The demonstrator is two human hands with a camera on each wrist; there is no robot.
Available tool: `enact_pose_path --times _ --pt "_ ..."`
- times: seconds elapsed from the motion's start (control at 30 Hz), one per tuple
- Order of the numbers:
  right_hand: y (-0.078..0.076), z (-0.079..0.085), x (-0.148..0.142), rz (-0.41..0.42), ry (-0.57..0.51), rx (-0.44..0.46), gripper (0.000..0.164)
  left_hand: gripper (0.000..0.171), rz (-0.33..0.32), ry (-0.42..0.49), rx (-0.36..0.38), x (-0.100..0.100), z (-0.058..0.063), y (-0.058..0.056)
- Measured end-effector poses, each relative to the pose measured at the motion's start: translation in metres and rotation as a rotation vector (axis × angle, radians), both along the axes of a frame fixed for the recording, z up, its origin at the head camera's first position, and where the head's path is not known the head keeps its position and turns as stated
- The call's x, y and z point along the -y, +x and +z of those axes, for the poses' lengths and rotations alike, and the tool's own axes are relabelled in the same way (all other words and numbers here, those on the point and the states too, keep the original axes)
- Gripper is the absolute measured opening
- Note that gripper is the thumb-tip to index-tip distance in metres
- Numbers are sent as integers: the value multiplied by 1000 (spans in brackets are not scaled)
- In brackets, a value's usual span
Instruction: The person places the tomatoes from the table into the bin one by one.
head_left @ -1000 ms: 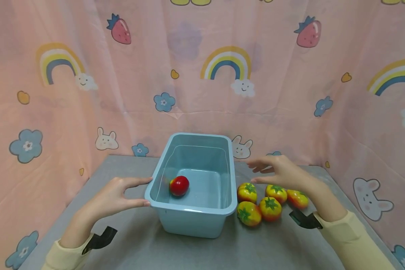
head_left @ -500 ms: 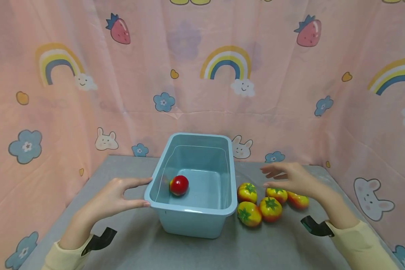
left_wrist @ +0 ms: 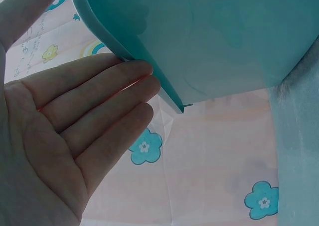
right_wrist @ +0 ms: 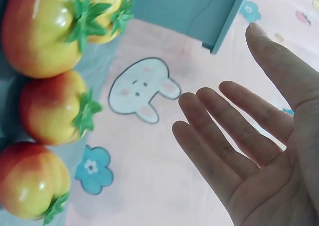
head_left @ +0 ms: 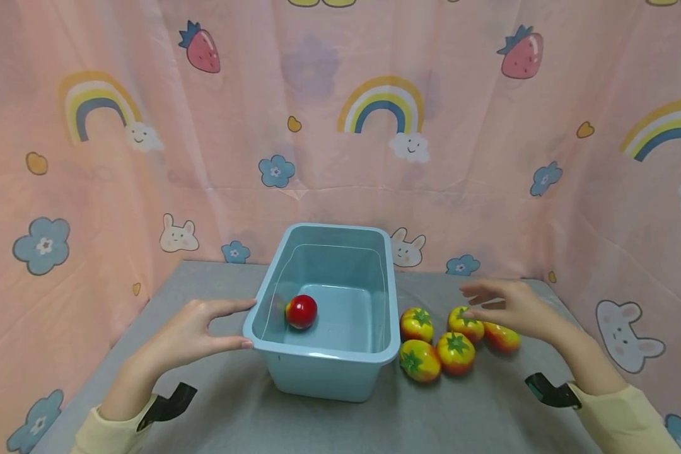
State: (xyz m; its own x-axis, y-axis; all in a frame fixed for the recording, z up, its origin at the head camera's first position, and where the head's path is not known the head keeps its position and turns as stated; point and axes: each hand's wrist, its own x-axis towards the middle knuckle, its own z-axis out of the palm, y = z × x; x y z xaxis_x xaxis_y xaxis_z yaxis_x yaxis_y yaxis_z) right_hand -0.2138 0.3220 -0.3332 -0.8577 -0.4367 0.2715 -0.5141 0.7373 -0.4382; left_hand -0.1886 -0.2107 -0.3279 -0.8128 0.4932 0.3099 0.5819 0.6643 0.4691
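My left hand (head_left: 187, 333) touches the left rim of a light blue plastic bin (head_left: 331, 381), thumb and straight fingers against it. The left wrist view shows the straight fingers (left_wrist: 99, 94) lying along the bin's edge. One shiny red round fruit (head_left: 302, 311) lies inside the bin, at its left. My right hand (head_left: 513, 307) hovers over the back of several yellow-red toy tomatoes (head_left: 456, 353) with green leaf caps. Between its loose fingers there is nothing, as the right wrist view shows. Nearest below it are a tomato (head_left: 465, 325) and another yellow-red fruit (head_left: 502, 338), partly covered.
The grey table (head_left: 215, 410) carries the bin in the middle, with the tomatoes close by its right side. A pink patterned curtain (head_left: 340, 189) hangs behind and along both sides of the table.
My right hand has moved right and slightly down, away from the bin, to above the right-hand tomatoes. The left hand and the bin stay in place.
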Motion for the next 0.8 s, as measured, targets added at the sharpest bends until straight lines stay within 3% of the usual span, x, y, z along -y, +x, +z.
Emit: enact_pose_path --times 0.8 --pt "6 -17 -40 -168 14 68 44 65 6 1 16 0 0 1"
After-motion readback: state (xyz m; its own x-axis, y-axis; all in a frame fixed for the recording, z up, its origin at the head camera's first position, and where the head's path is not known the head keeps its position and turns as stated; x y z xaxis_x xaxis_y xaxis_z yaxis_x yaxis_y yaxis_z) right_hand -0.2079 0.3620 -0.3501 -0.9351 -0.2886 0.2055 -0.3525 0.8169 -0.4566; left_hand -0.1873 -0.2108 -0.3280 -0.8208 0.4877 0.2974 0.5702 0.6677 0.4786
